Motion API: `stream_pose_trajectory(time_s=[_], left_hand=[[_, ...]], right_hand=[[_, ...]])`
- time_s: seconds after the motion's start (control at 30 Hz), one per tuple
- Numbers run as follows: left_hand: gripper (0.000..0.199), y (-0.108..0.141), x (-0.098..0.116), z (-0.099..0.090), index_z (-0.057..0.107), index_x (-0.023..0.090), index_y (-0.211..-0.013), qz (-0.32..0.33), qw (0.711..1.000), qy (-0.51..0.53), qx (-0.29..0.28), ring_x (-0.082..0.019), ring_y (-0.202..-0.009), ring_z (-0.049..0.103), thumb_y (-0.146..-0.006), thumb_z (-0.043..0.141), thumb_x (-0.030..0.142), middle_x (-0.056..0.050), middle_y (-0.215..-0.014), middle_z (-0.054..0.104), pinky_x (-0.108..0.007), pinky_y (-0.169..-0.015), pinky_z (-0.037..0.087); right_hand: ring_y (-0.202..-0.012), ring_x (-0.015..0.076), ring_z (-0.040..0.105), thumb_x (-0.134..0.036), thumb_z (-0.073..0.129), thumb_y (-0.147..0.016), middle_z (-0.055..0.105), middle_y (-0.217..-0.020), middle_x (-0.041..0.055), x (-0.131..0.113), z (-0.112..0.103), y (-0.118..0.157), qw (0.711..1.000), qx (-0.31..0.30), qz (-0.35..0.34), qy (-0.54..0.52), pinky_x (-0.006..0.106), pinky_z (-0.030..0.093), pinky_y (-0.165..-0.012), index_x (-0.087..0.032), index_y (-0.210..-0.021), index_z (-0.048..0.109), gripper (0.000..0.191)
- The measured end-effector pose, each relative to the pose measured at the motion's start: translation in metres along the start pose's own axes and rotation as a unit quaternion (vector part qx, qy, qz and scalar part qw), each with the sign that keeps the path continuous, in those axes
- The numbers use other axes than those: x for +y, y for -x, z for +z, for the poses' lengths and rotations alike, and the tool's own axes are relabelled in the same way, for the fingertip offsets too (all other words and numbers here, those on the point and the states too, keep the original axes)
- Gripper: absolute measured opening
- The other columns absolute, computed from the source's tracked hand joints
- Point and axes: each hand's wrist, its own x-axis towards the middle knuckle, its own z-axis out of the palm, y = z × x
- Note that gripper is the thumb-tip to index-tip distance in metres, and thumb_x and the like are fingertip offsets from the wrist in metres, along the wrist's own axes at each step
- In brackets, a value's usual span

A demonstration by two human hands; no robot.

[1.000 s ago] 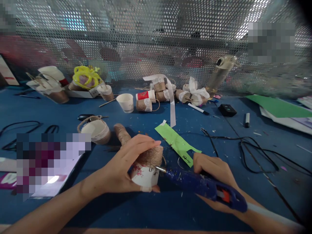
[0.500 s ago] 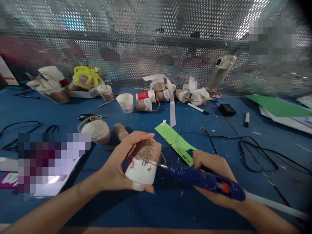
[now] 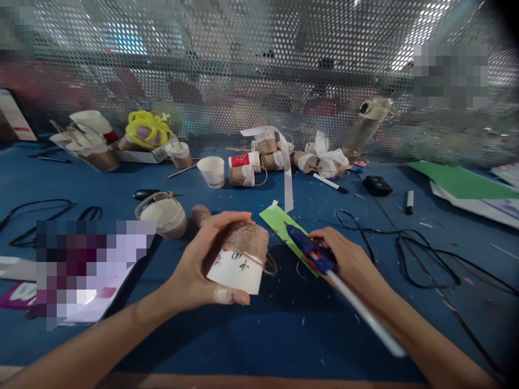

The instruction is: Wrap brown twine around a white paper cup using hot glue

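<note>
Tilted in my left hand (image 3: 203,259) is a white paper cup (image 3: 237,270) with dark writing and a pink print. Brown twine (image 3: 247,237) wraps the part of it farther from me, and a loose loop of twine hangs at its right side. My fingers and bandaged thumb close round the cup. A roll of twine (image 3: 200,214) lies just behind that hand. My right hand (image 3: 338,254) grips a blue hot glue gun (image 3: 310,248) with a long white glue stick (image 3: 365,313) out of its back. The gun's nozzle is over a green paper strip (image 3: 273,221), apart from the cup.
Behind my left hand stands a twine-handled cup (image 3: 166,213). Farther back are a plain paper cup (image 3: 211,172), several twine-wrapped cups, white ribbon (image 3: 287,186) and a bottle (image 3: 367,129) by the perforated screen. A black cable (image 3: 430,235) coils at right; a tablet-like screen (image 3: 97,292) lies left.
The glue gun has moved away from the cup and turned, its nozzle now pointing forward over the green strip. The cup stays in my left hand, tipped slightly differently.
</note>
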Motion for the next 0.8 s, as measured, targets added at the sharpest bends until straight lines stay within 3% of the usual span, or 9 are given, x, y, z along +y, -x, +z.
stream_pose_trajectory(time_s=[0.1,0.17,0.23,0.33,0.43,0.57,0.63,0.7,0.8], left_hand=[[0.094,0.001,0.003,0.004,0.053,0.029,-0.137,-0.001,1.0,0.013,-0.009,-0.032,-0.116,0.06,-0.055,0.09,0.056,-0.011,-0.126,0.059,-0.045,-0.1,0.053],[0.093,0.002,0.003,0.007,0.052,0.028,-0.137,0.009,0.999,0.026,-0.017,-0.031,-0.115,0.06,-0.055,0.092,0.051,-0.011,-0.126,0.059,-0.043,-0.099,0.054],[0.094,0.003,0.003,0.01,0.051,0.028,-0.137,0.034,0.999,0.025,-0.028,-0.031,-0.116,0.06,-0.054,0.094,0.046,-0.011,-0.127,0.058,-0.044,-0.101,0.052],[0.098,0.005,0.003,0.014,0.049,0.029,-0.138,0.062,0.997,0.003,-0.052,-0.031,-0.119,0.057,-0.053,0.095,0.041,-0.011,-0.128,0.056,-0.046,-0.103,0.05],[0.099,0.006,0.005,0.015,0.048,0.03,-0.138,0.071,0.994,-0.023,-0.077,-0.032,-0.118,0.056,-0.052,0.096,0.04,-0.012,-0.126,0.056,-0.047,-0.1,0.051],[0.096,0.006,0.008,0.016,0.049,0.031,-0.136,0.082,0.992,-0.045,-0.083,-0.033,-0.115,0.058,-0.053,0.095,0.042,-0.011,-0.123,0.057,-0.049,-0.1,0.05],[0.094,0.006,0.008,0.017,0.049,0.031,-0.136,0.079,0.992,-0.049,-0.081,-0.033,-0.115,0.058,-0.054,0.094,0.043,-0.012,-0.123,0.058,-0.049,-0.098,0.051],[0.094,0.007,0.007,0.017,0.05,0.03,-0.136,0.079,0.993,-0.051,-0.077,-0.034,-0.115,0.058,-0.055,0.094,0.044,-0.012,-0.123,0.058,-0.049,-0.097,0.052],[0.099,0.008,0.006,0.017,0.047,0.03,-0.139,0.095,0.992,-0.046,-0.075,-0.033,-0.117,0.058,-0.053,0.095,0.041,-0.012,-0.124,0.058,-0.05,-0.099,0.052]], right_hand=[[-0.108,0.0298,0.063,-0.011,0.059,-0.08,0.064,-0.117,0.0115,0.006,0.004,-0.006,0.999,0.028,-0.018,0.017,0.045,0.054,-0.085,-0.023,-0.122,0.056,0.044],[-0.123,0.0324,0.055,-0.009,0.057,-0.083,0.062,-0.124,0.0126,0.003,0.004,-0.007,0.997,0.062,-0.056,0.004,0.054,0.049,-0.099,-0.023,-0.122,0.056,0.042],[-0.129,0.0306,0.051,-0.007,0.054,-0.086,0.06,-0.129,0.012,-0.005,0.004,-0.004,0.993,0.078,-0.08,-0.043,0.056,0.043,-0.107,-0.025,-0.123,0.055,0.041],[-0.128,0.023,0.054,-0.006,0.053,-0.088,0.058,-0.134,0.0085,-0.024,0.005,0.005,0.971,0.003,-0.059,-0.23,0.048,0.046,-0.109,-0.027,-0.119,0.051,0.037],[-0.122,0.0176,0.059,-0.008,0.06,-0.088,0.061,-0.126,0.0058,-0.041,0.013,0.014,0.913,-0.084,-0.016,-0.398,0.04,0.048,-0.108,-0.027,-0.115,0.048,0.035],[-0.102,0.0151,0.067,-0.017,0.073,-0.085,0.068,-0.107,0.003,-0.051,0.023,0.018,0.839,-0.17,0.033,-0.517,0.035,0.055,-0.095,-0.023,-0.11,0.053,0.032],[-0.094,0.0146,0.068,-0.023,0.075,-0.086,0.07,-0.099,0.0022,-0.052,0.026,0.018,0.831,-0.184,0.039,-0.524,0.034,0.056,-0.09,-0.02,-0.105,0.058,0.025],[-0.089,0.0144,0.068,-0.027,0.075,-0.086,0.07,-0.093,0.0015,-0.052,0.028,0.017,0.842,-0.181,0.045,-0.507,0.033,0.056,-0.088,-0.019,-0.1,0.062,0.02],[-0.089,0.015,0.068,-0.029,0.075,-0.086,0.069,-0.096,0.002,-0.053,0.029,0.017,0.844,-0.155,0.059,-0.51,0.034,0.057,-0.086,-0.021,-0.104,0.06,0.024]])
